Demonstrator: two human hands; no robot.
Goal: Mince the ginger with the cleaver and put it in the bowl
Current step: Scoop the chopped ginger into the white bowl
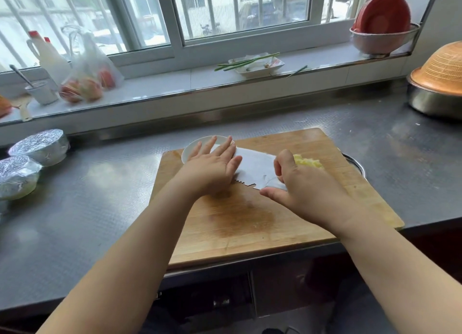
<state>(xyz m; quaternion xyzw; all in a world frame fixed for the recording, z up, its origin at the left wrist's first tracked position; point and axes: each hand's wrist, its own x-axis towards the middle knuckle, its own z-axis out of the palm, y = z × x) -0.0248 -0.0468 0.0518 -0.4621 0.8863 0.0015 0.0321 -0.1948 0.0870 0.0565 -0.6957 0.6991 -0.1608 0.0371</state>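
Two hands on cleaver (260,170) | left hand (212,167) flat, fingers straight | right hand (303,186) curled beside minced ginger (308,162), grip unclear | bowl (193,146) behind.

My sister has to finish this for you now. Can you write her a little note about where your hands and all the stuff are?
Left hand: fingers straight, pressing flat on the cleaver, which lies flat on the cutting board.
Right hand: fingers curled at the blade's right end, beside the ginger; actual grip unclear.
Ginger: a yellow minced pile on the board, right of the blade.
Bowl: white, at the board's far left corner; its inside is mostly hidden.
Done: mincing, apparently.
Left: move the ginger into the bowl.
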